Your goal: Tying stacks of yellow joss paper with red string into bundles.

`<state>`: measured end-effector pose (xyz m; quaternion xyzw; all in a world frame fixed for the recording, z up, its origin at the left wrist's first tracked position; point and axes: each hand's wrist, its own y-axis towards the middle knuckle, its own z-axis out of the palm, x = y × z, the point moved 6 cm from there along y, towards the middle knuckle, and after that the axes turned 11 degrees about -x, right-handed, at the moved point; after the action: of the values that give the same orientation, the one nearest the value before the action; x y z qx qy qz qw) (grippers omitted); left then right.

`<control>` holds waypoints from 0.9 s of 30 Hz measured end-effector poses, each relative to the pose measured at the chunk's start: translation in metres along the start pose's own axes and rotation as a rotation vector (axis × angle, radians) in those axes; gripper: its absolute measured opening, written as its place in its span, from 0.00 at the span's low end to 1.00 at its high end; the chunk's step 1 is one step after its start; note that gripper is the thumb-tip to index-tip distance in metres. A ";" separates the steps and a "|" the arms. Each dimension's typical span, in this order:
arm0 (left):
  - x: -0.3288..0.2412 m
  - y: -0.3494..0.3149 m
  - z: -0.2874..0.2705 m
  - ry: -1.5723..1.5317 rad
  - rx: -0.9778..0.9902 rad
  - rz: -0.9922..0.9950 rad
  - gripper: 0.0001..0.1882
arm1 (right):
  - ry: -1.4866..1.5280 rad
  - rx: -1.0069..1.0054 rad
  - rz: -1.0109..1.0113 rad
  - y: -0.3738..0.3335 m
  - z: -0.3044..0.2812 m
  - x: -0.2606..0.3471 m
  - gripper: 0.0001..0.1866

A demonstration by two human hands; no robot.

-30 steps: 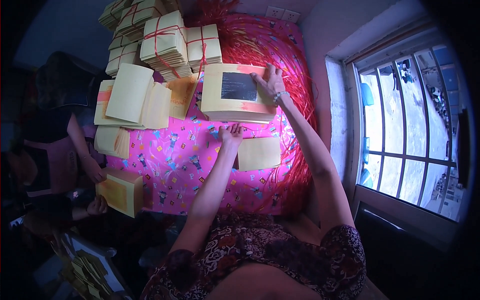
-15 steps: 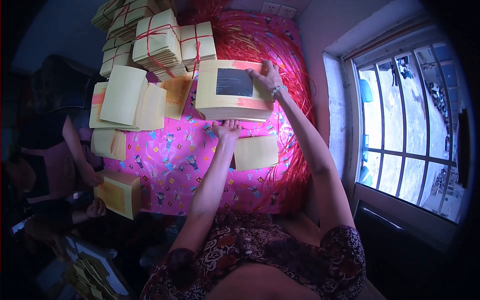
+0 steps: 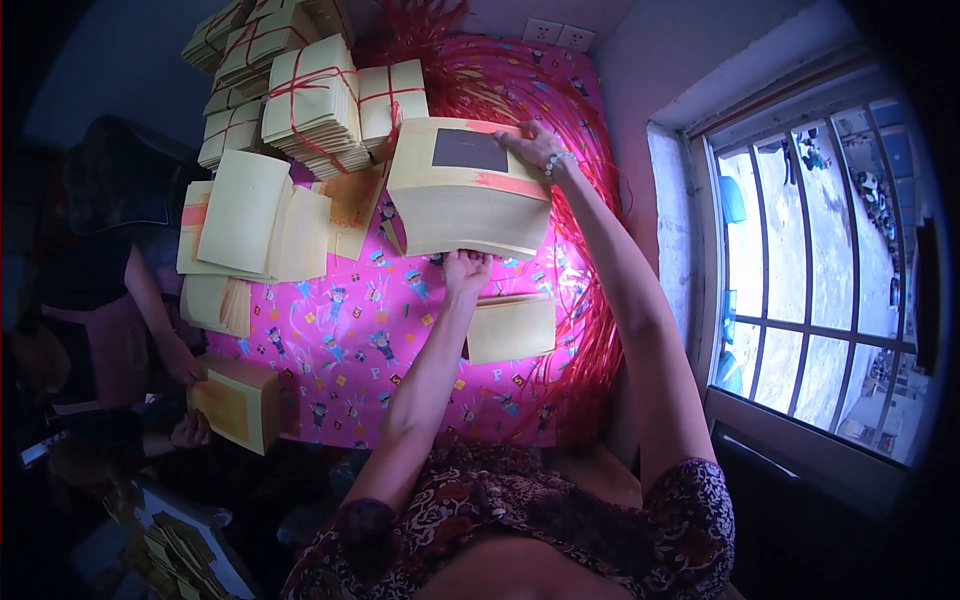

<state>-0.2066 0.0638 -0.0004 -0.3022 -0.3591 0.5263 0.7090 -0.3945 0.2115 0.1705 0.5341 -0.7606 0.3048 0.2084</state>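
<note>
Fingers first, with the thick yellow paper stack (image 3: pixel 470 215) as the clock centre and 12 pointing away from the wearer. The left hand (image 3: pixel 466 272) is palm-up at 6 o'clock, fingers close together and curled at the stack's near lower edge — can't tell if the tips are pinching or just tucked under. The right hand (image 3: pixel 535 148) is out at 1 o'clock, thumb spread away from the other fingers and lying on top by a dark square patch (image 3: pixel 465 150). The stack's near side is bowed and it's sitting on the far half of the pink-covered table (image 3: pixel 340 405).

Progress, as I'd judge it: the bundles (image 3: pixel 312 95) at 10 o'clock have red ties round them, so those look done. The one in hand shows no tie, so that's not done yet. Same for the loose stacks (image 3: pixel 245 215) at 9 and a thin yellow pile (image 3: pixel 512 332) between 5 and 6. Loads of red strands (image 3: pixel 595 270) lie from 4 o'clock round to 12.

Between 7 and 8 a co-worker's hands (image 3: pixel 190 430) are on another yellow block (image 3: pixel 245 400), also no tie visible.

Only container-ish thing is a pale-edged tray (image 3: pixel 207 518) at 7 — yellowish pieces in it, too dark to tell more.
</note>
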 end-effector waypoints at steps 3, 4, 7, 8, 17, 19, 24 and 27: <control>0.005 -0.008 0.025 0.109 0.144 0.032 0.22 | -0.114 0.032 -0.038 0.001 0.001 -0.002 0.52; 0.011 -0.019 0.043 0.181 0.282 0.032 0.25 | -0.118 0.028 -0.038 0.002 0.003 -0.005 0.52; 0.015 -0.017 0.049 0.122 0.368 -0.022 0.33 | -0.362 -0.162 -0.160 0.005 0.000 -0.002 0.48; 0.015 -0.021 0.053 0.053 0.416 -0.048 0.34 | -0.363 -0.161 -0.164 0.006 0.000 -0.003 0.48; 0.023 -0.051 0.070 0.033 0.549 -0.127 0.37 | 0.249 0.067 -0.068 0.007 0.009 -0.024 0.39; 0.017 -0.053 0.069 0.029 0.533 -0.089 0.37 | 0.203 -0.041 -0.128 -0.002 0.000 -0.014 0.38; 0.014 -0.081 0.073 0.040 0.571 -0.158 0.32 | 0.143 -0.045 -0.157 -0.035 -0.025 0.015 0.39; 0.008 -0.102 0.074 0.073 0.566 -0.176 0.31 | 0.002 -0.190 -0.159 -0.064 -0.043 0.035 0.38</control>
<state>-0.2125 0.0482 0.1252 -0.0789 -0.1973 0.5308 0.8204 -0.3473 0.2013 0.2399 0.5702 -0.7411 0.2144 0.2822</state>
